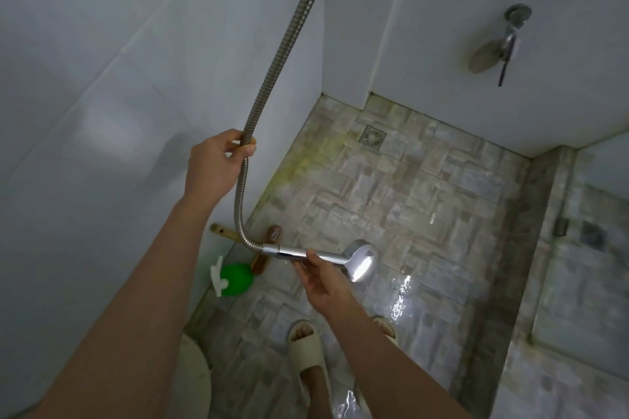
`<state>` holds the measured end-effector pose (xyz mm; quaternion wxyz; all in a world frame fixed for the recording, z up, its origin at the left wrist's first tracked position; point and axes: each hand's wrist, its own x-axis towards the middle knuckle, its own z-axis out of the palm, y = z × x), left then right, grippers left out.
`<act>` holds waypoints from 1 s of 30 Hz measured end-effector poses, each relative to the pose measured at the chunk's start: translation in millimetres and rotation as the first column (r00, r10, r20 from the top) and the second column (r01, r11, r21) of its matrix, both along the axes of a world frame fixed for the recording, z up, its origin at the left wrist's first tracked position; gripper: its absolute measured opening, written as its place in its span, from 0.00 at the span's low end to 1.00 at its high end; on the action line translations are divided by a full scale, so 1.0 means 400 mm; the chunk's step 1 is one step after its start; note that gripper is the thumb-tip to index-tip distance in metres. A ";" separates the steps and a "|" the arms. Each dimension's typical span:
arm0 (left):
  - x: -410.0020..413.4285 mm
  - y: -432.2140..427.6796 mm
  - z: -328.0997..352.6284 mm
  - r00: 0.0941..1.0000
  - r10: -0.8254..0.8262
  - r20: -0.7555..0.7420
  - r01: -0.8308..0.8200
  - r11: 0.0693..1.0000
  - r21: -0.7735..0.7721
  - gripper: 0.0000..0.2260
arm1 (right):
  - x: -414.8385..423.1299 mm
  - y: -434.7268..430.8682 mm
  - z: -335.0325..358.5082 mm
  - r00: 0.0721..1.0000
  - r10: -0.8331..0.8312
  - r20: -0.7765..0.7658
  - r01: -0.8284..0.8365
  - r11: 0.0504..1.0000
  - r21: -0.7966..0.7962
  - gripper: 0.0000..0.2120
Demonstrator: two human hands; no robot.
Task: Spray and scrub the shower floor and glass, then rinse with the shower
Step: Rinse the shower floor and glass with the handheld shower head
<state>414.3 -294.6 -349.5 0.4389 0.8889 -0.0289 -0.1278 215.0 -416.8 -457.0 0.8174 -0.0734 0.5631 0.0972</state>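
Observation:
My right hand [320,277] holds the chrome shower head [360,262] by its handle, the face turned toward the wet tiled floor [391,194]. My left hand [218,160] grips the metal hose [282,54] higher up, near the left wall; the hose loops down to the handle. A green spray bottle [235,279] with a white trigger lies on the floor by the left wall. A wooden scrub brush [269,241] lies next to it. The glass panel [585,248] stands at the right.
A floor drain [372,138] sits near the back wall. A tap with a lever [510,37] is mounted on the back wall. My feet in beige slippers [306,347] stand on the tiles below. A raised curb [510,265] runs along the right.

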 end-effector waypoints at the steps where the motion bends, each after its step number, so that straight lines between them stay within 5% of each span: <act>1: 0.007 0.005 0.000 1.000 0.000 0.002 0.000 1.000 0.000 0.05 | 0.008 0.003 -0.004 1.000 0.005 0.003 -0.005 1.000 -0.007 0.02; 11: 0.061 0.005 -0.010 0.999 -0.030 0.027 0.030 1.000 0.007 0.07 | 0.091 -0.005 -0.026 0.999 0.011 0.043 -0.007 0.996 -0.090 0.03; 15: 0.072 -0.008 -0.008 0.999 -0.035 0.038 0.034 0.999 0.029 0.04 | 0.116 -0.008 -0.020 0.995 0.055 0.085 -0.044 0.991 -0.125 0.12; 20: 0.083 -0.007 -0.006 0.998 -0.035 0.043 0.033 0.998 0.046 0.05 | 0.155 -0.037 -0.009 0.983 0.135 0.124 -0.105 0.969 -0.223 0.09; 30: 0.080 -0.022 -0.004 1.000 -0.007 0.015 0.006 1.000 0.026 0.07 | 0.260 -0.144 0.008 0.917 0.370 0.151 -0.247 0.822 -0.513 0.09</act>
